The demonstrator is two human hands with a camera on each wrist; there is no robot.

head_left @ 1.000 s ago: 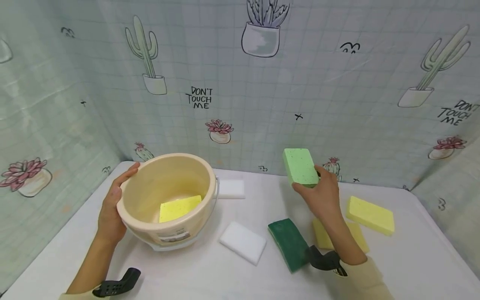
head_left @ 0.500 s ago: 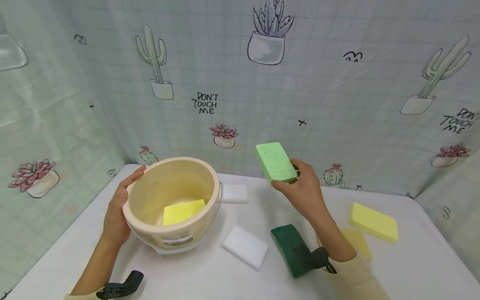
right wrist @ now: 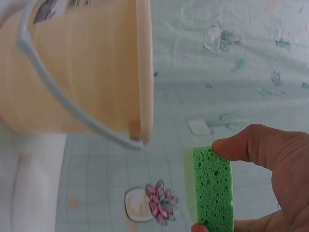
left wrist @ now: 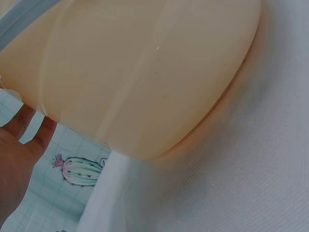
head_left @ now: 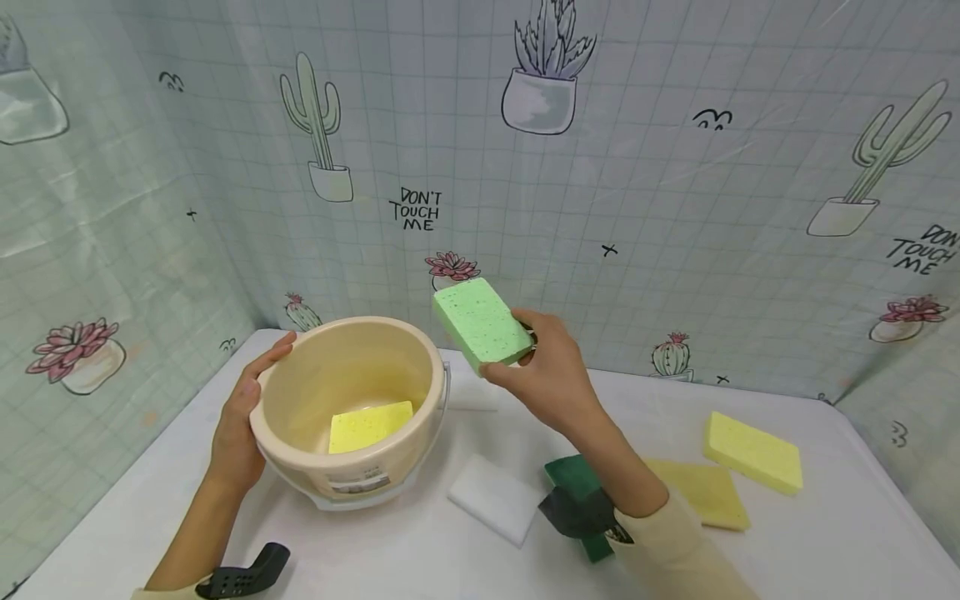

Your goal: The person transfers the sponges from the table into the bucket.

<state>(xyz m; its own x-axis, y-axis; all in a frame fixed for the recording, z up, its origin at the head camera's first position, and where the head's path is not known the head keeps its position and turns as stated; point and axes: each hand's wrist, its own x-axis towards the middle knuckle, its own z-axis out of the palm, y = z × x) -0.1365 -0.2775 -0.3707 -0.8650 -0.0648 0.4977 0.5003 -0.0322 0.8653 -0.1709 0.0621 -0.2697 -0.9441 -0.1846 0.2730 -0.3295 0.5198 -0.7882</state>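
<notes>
My left hand (head_left: 238, 425) rests against the left side of a cream bucket (head_left: 348, 471), its fingers fairly straight near the rim. In the left wrist view, the fingertips (left wrist: 44, 133) touch the bucket's outer wall. Inside the bucket lies a yellow sponge (head_left: 370, 427). A light green sponge (head_left: 480, 321) is pinched between the thumb and fingers of my right hand (head_left: 551, 375), in the air just right of the bucket's rim. The right wrist view shows that green sponge (right wrist: 212, 188) edge-on, apart from the bucket (right wrist: 96, 67).
A white sponge (head_left: 495, 498) lies in front of the bucket, and another white block (head_left: 471, 396) behind it, partly hidden. My right forearm partly covers a dark green scouring pad (head_left: 573, 475). Two yellow sponges, one flat (head_left: 705, 492) and one thicker (head_left: 753, 452), lie on the right.
My right hand has carried the green sponge leftward, from above the right part of the table to beside the bucket's rim. The left hand keeps its place on the bucket.
</notes>
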